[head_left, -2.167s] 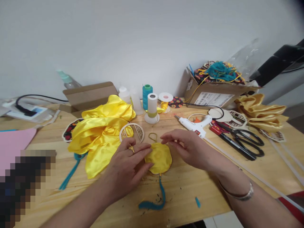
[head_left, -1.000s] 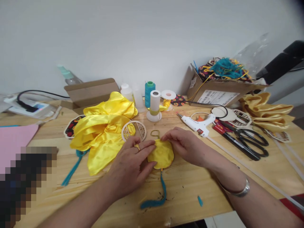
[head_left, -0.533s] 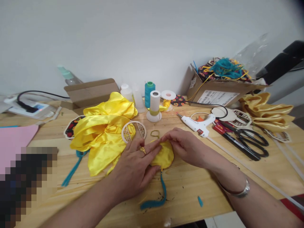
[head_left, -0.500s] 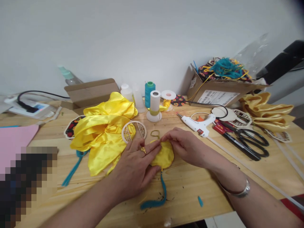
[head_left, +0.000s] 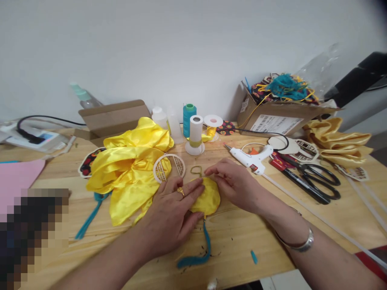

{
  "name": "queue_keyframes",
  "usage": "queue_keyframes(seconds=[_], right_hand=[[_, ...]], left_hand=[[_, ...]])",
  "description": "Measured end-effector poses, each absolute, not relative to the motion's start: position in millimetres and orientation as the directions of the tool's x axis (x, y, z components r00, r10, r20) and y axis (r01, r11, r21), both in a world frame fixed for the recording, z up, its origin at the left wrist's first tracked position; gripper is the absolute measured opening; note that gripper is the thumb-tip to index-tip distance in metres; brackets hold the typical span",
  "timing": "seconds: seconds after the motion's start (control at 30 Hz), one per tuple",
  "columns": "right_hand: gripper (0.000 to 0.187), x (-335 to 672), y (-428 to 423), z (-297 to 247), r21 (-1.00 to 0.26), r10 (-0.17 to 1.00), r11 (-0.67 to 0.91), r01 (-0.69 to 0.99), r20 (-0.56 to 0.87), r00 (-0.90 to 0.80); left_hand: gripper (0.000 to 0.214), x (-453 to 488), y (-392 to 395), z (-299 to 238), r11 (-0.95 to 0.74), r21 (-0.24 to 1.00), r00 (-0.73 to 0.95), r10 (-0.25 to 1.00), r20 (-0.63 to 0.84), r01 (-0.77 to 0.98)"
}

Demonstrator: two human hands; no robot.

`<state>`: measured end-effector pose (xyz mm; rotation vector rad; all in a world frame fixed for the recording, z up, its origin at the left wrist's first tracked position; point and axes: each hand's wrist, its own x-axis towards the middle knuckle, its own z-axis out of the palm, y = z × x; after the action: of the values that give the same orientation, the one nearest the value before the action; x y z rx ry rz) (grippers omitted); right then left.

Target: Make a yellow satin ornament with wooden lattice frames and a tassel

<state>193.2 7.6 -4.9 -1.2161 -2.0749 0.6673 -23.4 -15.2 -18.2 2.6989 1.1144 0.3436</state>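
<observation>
Lying flat on the wooden table (head_left: 242, 231), the round yellow cloth piece (head_left: 210, 197) is under the left hand (head_left: 171, 213), which is stretched out and presses on it. The right hand (head_left: 234, 183) is curled by its top edge; I cannot tell if it pinches anything. A cord loop (head_left: 196, 173) lies just past the fingertips, and a blue tassel (head_left: 208, 241) lies on their near side. Shiny yellow cloth (head_left: 133, 169) is heaped left of the hands. A white glue gun (head_left: 250, 158) and black scissors (head_left: 303, 169) lie to their right. Farther back, a full cardboard box (head_left: 273, 119) stands by the pale wall (head_left: 151, 48).
</observation>
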Motion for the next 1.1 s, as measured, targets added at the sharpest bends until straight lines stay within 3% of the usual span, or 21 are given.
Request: queue_keyframes(seconds=[0.27,0.63,0.9,1.1], right_hand=[[0.032,193.2,7.1,-9.1,-0.705,0.874,0.459,0.541,0.247,-0.418],[0.027,193.8,9.0,-11.6,-0.673,0.9,0.396,0.625,0.147,-0.411],[0.025,193.4,12.6,-9.1,-0.693,0.921,0.361,0.624,0.162,-0.353],[0.036,194.1,12.5,-9.5,-0.691,0.92,0.384,0.612,0.235,-0.312]], left_hand=[[0.052,-23.1,-15.4,-18.6,-0.68,0.293,0.685,0.721,0.105,0.672],[0.048,-22.0,-15.2,-16.6,-0.666,0.278,0.663,0.739,0.119,0.692],[0.047,-24.3,-17.7,-17.5,-0.657,0.28,0.657,0.746,0.108,0.7],[0.049,-24.1,-16.0,-19.2,-0.652,0.286,0.654,0.75,0.103,0.702]])
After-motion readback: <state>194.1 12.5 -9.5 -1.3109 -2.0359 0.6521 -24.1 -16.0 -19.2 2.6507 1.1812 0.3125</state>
